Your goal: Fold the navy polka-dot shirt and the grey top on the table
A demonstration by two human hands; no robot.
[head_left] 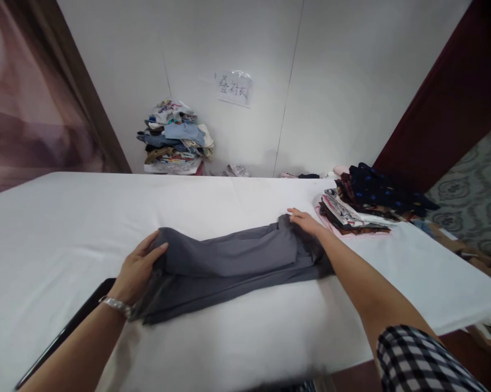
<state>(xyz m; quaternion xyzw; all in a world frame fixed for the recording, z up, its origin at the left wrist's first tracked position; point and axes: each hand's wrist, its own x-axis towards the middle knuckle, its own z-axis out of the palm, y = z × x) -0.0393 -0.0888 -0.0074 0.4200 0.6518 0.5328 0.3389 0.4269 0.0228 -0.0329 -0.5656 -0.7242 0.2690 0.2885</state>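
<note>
A dark grey shirt (229,256) lies folded into a long strip across the white table, its kind not fully clear from the folds. Its left end is gripped by my left hand (141,264), thumb on top and fingers partly hidden behind the cloth. At the far right corner, my right hand (304,220) pinches the fabric, with a finger or two extended past the edge. The upper layer bulges slightly near the left end, and the right end looks darker and bunched under my right forearm.
A tall pile of clothes (175,136) stands at the back left against the wall. Folded garments (355,209) are stacked at the right. A flat black object (77,316) lies beside my left forearm. A handwritten sign (234,89) hangs on the wall behind the white table (85,218).
</note>
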